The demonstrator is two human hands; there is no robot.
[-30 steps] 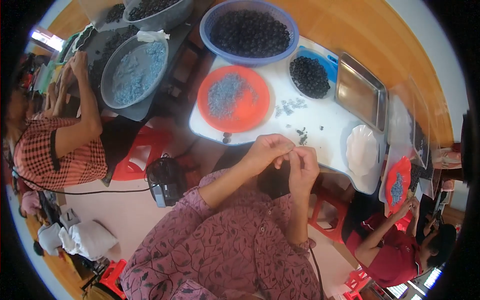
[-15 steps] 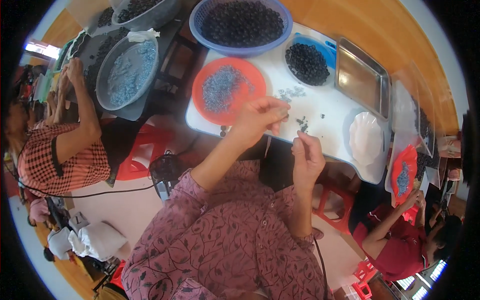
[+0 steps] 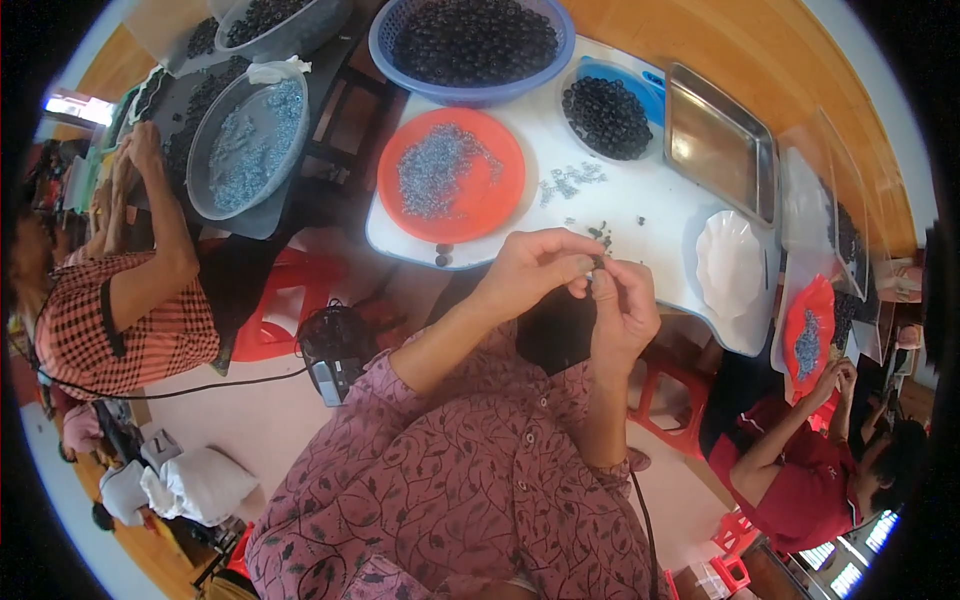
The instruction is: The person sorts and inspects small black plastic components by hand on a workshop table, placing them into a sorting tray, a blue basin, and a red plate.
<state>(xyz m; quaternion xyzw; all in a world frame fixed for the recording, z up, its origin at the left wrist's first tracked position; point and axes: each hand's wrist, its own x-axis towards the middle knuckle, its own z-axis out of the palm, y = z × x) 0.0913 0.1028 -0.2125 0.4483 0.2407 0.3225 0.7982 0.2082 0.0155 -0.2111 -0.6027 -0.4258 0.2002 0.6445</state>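
Your left hand (image 3: 535,268) and right hand (image 3: 622,305) met fingertip to fingertip, both pinched on one small dark round seed (image 3: 598,263), held just off the white bench (image 3: 640,215) edge nearest you; its axis was too small to tell.

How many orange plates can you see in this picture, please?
2. One orange plate sits on the white table ahead of the hands, holding pale grey bits; a second orange plate lies at the right, by the red-shirted person. Others may be hidden.
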